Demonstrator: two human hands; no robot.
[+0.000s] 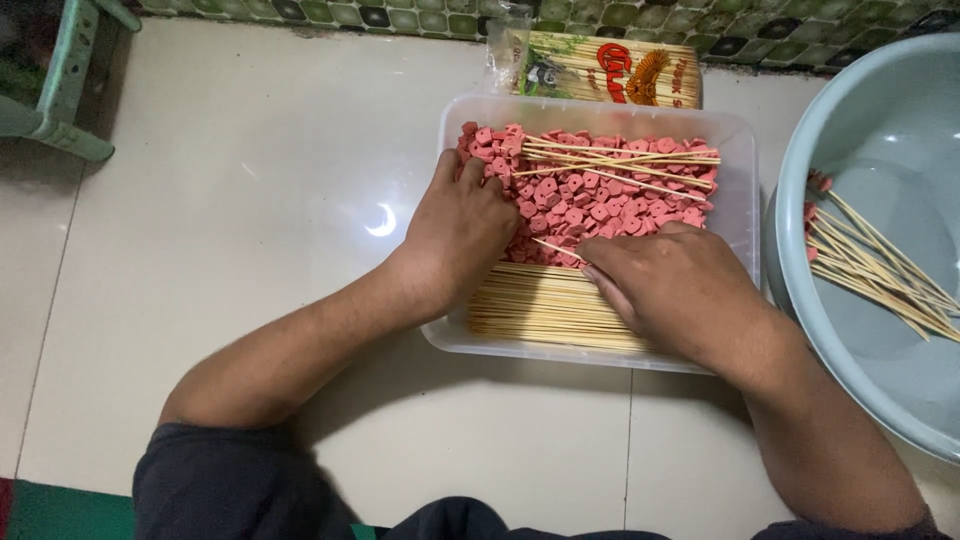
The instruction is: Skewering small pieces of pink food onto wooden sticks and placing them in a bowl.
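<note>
Flanking the tub (745, 160): skewer packet (610, 70) behind, basin (880, 130) right, holding skewers (880, 265)

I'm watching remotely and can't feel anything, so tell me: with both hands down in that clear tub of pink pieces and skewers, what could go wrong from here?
1. The right hand pinches a single skewer pointing toward the left hand, which lies in the pink pieces; a slip could prick it.
2. Loose skewers lie across the pile and may roll or snag fingers.
3. The right forearm crosses the clear tub rim beside the grey basin; a nudge might shift either.
</note>
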